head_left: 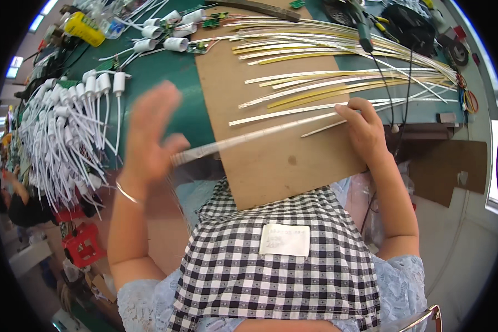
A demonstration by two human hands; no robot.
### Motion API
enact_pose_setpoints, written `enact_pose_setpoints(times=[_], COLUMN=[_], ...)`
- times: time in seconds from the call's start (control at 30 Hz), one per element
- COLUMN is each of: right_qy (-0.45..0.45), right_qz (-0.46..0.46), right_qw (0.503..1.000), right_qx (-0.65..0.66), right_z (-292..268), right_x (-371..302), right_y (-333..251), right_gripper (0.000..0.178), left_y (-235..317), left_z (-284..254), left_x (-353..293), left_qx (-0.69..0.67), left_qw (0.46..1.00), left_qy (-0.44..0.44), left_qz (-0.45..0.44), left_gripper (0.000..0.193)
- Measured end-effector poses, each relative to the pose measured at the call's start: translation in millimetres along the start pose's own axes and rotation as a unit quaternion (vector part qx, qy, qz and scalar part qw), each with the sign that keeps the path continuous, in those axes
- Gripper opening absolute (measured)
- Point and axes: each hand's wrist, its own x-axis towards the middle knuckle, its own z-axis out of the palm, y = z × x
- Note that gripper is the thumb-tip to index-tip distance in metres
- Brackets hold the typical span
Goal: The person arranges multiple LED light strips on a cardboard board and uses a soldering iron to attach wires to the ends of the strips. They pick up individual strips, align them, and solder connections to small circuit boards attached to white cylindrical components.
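My right hand (365,130) pinches a thin silvery LED strip (271,130) near its right part. That strip slants down left across a brown board (282,171), its left end reaching past the board's edge. My left hand (152,130) is blurred by motion, fingers stretched upward and thumb apart. It is beside the strip's left end; whether it touches the strip I cannot tell. A shorter thin strip (321,129) comes out from under my right fingers. Several more silver and yellow strips (293,91) lie roughly side by side on the board beyond.
White cylindrical lamp parts with wires (66,122) heap at the left; more white cylinders (176,44) lie at the far left. A yellow bottle (84,29) is behind them. A soldering iron or similar corded tool (364,33) hangs over the strips' far right. Dark cords cross the right side.
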Motion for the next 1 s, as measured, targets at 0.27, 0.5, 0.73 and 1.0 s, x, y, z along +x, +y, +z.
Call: enact_pose_setpoints(times=[0.27,0.5,0.73,1.0], right_qy=[0.006,0.035,-0.060,-0.199], right_qz=[0.020,0.005,0.072,0.075], right_qw=[0.998,0.996,0.993,0.975], right_qx=[-0.060,-0.088,-0.077,-0.066], right_z=[-20,-17,-35,-44], right_x=[-28,-30,-18,5], right_y=[24,21,17,27], right_gripper=[0.031,0.027,0.015,0.009], left_y=[46,100,104,110], left_z=[6,44,72,65], left_x=[-10,-12,-15,-39], left_qx=[-0.138,-0.077,-0.068,-0.082], left_qw=[0.973,0.984,0.993,0.995], left_qy=[-0.185,-0.163,-0.084,-0.026], left_qz=[-0.027,0.009,0.041,-0.045], left_gripper=[0.061,0.047,0.033,0.028])
